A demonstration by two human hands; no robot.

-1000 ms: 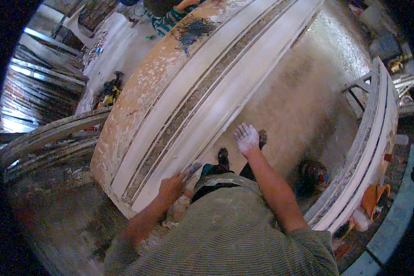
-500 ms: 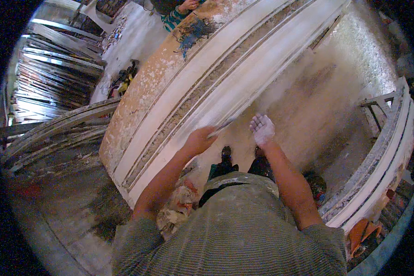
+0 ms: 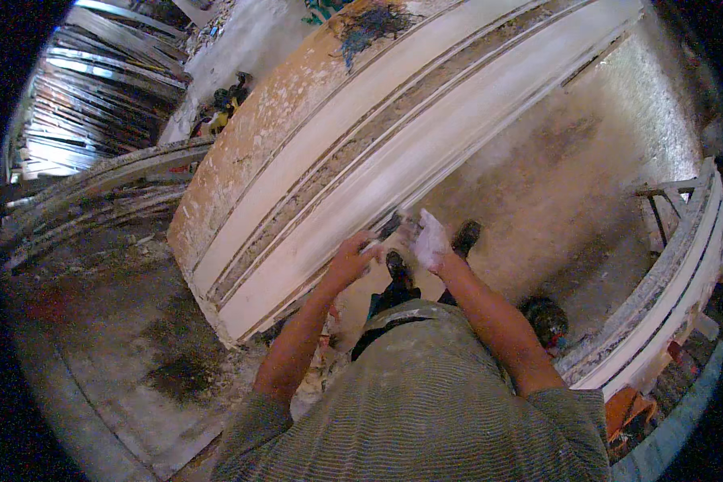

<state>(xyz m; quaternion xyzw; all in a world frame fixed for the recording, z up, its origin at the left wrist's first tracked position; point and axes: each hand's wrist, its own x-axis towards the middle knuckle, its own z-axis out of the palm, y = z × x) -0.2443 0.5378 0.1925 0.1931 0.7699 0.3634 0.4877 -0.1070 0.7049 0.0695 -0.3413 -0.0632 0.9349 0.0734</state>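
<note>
- Scraper-like hand tool [image 3: 391, 224]: dark, slim, slanting up to the right. I had it just off the lower right edge of the big curved panel, between the two hands; blur hid whether its tip touched anything.
- Left hand [image 3: 350, 261]: fingers curled around the tool's near end, little gap in the grip.
- Right hand [image 3: 432, 243]: coated white, fingers loosely extended and slightly bent, close beside the tool's far end. I could not tell whether they met, or whether the palm carried anything.
- Curved panel [image 3: 377, 181]: long, tan along its far side, with cream-white bands and a rough brown strip between them, running from lower left to upper right.
- Dark blue fibre tangle [image 3: 369, 34] lay on the panel's upper tan part.
- Below the hands I logged two dark shoes [image 3: 465, 238] on the dusty tan floor [image 3: 538, 177], and a ribbed olive shirt [image 3: 410, 394].
- Right side: second curved piece [image 3: 659, 281], white-striped, on a frame; a round dark object [image 3: 545, 321] sat near its inner edge, and an orange item [image 3: 627, 411] lay beyond its near end.
- Left side: weathered curved frame [image 3: 112, 181], then a stack of long strips [image 3: 96, 96].
- Top edge: a co-worker's teal sleeve [image 3: 321, 10], just past the panel.
</note>
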